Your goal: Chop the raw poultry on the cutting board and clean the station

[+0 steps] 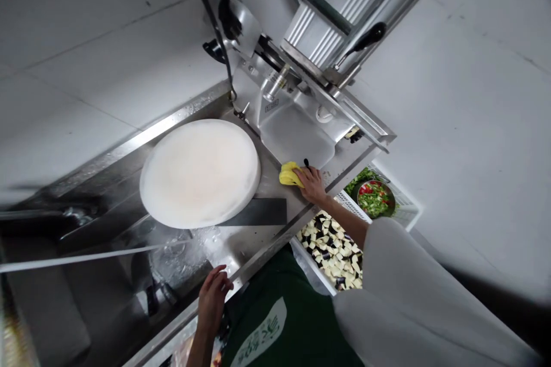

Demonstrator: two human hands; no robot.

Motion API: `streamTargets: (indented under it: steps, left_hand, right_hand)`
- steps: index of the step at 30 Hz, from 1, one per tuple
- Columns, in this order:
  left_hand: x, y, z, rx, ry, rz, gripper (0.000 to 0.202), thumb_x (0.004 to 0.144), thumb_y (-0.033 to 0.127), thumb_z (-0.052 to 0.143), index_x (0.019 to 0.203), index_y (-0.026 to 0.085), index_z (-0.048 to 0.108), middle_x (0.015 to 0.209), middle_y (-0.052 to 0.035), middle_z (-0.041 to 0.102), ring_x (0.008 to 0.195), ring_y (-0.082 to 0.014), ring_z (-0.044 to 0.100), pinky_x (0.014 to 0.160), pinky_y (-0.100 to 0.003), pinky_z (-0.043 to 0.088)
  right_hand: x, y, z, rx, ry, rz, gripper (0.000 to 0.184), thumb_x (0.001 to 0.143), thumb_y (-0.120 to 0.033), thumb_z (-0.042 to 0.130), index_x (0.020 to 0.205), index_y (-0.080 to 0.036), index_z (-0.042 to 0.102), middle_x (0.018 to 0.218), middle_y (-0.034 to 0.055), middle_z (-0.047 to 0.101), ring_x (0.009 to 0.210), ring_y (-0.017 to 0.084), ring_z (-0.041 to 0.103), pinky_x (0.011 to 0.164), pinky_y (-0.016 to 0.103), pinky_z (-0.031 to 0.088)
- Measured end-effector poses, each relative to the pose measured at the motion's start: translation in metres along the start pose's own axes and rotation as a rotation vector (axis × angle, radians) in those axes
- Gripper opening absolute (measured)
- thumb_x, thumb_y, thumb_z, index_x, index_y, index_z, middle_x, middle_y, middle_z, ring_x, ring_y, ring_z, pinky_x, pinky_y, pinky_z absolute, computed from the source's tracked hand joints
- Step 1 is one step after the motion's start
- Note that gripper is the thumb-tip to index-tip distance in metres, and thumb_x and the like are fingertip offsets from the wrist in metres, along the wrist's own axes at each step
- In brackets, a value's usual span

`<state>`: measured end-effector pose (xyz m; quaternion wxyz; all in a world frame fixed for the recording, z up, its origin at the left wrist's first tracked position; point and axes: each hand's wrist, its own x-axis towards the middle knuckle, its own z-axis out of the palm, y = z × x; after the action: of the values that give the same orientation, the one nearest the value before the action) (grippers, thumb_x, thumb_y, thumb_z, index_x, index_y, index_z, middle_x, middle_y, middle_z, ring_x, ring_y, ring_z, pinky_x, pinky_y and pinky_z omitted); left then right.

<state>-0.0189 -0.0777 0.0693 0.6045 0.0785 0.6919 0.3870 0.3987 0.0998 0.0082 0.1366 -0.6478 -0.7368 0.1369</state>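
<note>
My right hand [312, 184] presses a yellow cloth [290, 174] onto the steel counter [253, 238], just in front of the base of a metal slicing machine [301, 69]. Its fingers are closed over the cloth. My left hand [214, 293] rests on the near edge of the counter with its fingers curled over the rim and nothing in it. A round white cutting board [200, 172] lies on the counter between the two hands, partly over a dark mat [260, 213].
A sink [64, 275] with a tap and wet steel sits at the left. Below the counter's right end stands a white crate of diced eggplant [333, 249] and a metal bowl of chopped green and red vegetables [375, 198]. Grey floor tiles surround everything.
</note>
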Motion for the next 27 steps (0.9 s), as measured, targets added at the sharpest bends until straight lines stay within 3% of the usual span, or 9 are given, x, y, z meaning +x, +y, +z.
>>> streamTargets:
  steps: [2,4,8,12,16,19,22,24,27]
  left_hand:
    - [0.004,0.0,0.004,0.033,-0.003,0.004,0.055,0.047,0.043,0.098,0.09,0.016,0.077,0.07,0.0017,0.059,0.06,-0.0119,0.054,0.057,-0.026,0.049]
    - [0.008,0.003,0.01,0.067,-0.021,0.022,0.055,0.049,0.044,0.096,0.091,0.015,0.077,0.067,0.0017,0.058,0.06,-0.0125,0.054,0.057,-0.027,0.049]
    - [0.007,0.008,0.019,0.079,-0.062,0.115,0.051,0.059,0.047,0.092,0.095,0.015,0.076,0.066,0.0021,0.059,0.06,-0.0128,0.055,0.061,-0.027,0.048]
    - [-0.006,-0.004,0.008,0.077,-0.012,0.173,0.054,0.059,0.055,0.092,0.095,0.016,0.077,0.061,0.0025,0.058,0.059,-0.0136,0.055,0.063,-0.026,0.046]
    - [-0.021,-0.032,-0.021,0.046,0.154,0.12,0.062,0.053,0.062,0.093,0.094,0.018,0.079,0.066,0.0002,0.062,0.063,-0.0166,0.057,0.065,-0.028,0.048]
    - [-0.023,-0.055,-0.043,-0.039,0.238,0.059,0.06,0.051,0.061,0.094,0.092,0.02,0.08,0.073,-0.0006,0.066,0.067,-0.0178,0.059,0.067,-0.029,0.051]
    - [-0.019,-0.069,-0.056,-0.164,0.257,0.005,0.053,0.05,0.058,0.095,0.087,0.023,0.079,0.071,0.0008,0.064,0.065,-0.0174,0.057,0.066,-0.029,0.052]
    - [-0.014,-0.07,-0.061,-0.197,0.241,-0.028,0.052,0.049,0.056,0.096,0.087,0.023,0.08,0.071,0.0008,0.064,0.065,-0.0169,0.057,0.066,-0.029,0.053]
    - [-0.006,-0.061,-0.062,-0.181,0.212,-0.06,0.058,0.047,0.056,0.097,0.09,0.021,0.082,0.069,0.0006,0.063,0.066,-0.0161,0.056,0.065,-0.027,0.053]
  right_hand:
    - [-0.001,-0.008,-0.005,0.031,0.009,-0.025,0.058,0.101,-0.043,0.047,0.157,-0.027,0.051,0.142,0.0151,0.061,0.129,0.041,0.049,0.11,0.056,0.043]
    - [0.032,-0.021,-0.013,0.013,0.075,-0.02,0.06,0.103,-0.043,0.045,0.16,-0.024,0.047,0.141,0.0172,0.06,0.126,0.04,0.05,0.11,0.056,0.042]
    - [0.163,-0.075,-0.03,-0.071,0.204,-0.138,0.06,0.105,-0.036,0.038,0.163,-0.02,0.041,0.144,0.0218,0.054,0.129,0.042,0.045,0.11,0.062,0.037]
    - [0.305,-0.125,-0.037,-0.104,0.255,-0.2,0.061,0.107,-0.029,0.021,0.159,-0.007,0.043,0.147,0.0289,0.051,0.131,0.045,0.042,0.108,0.07,0.032]
    - [0.39,-0.141,-0.033,-0.211,0.242,-0.204,0.057,0.105,-0.022,0.023,0.147,0.0,0.055,0.14,0.0292,0.058,0.134,0.043,0.041,0.111,0.069,0.027]
    - [0.41,-0.137,-0.025,-0.325,0.066,-0.324,0.046,0.103,-0.025,0.037,0.129,-0.007,0.071,0.126,0.0247,0.068,0.133,0.042,0.042,0.111,0.066,0.027]
    - [0.405,-0.125,-0.022,-0.411,-0.121,-0.415,0.034,0.098,-0.028,0.05,0.11,-0.013,0.078,0.111,0.0206,0.072,0.129,0.041,0.044,0.11,0.064,0.028]
    - [0.394,-0.115,-0.027,-0.432,-0.124,-0.415,0.033,0.098,-0.029,0.052,0.11,-0.013,0.078,0.115,0.02,0.072,0.13,0.042,0.044,0.11,0.064,0.028]
    - [0.361,-0.104,-0.036,-0.416,0.034,-0.3,0.043,0.101,-0.03,0.046,0.129,-0.012,0.072,0.129,0.0231,0.066,0.13,0.045,0.043,0.107,0.067,0.03]
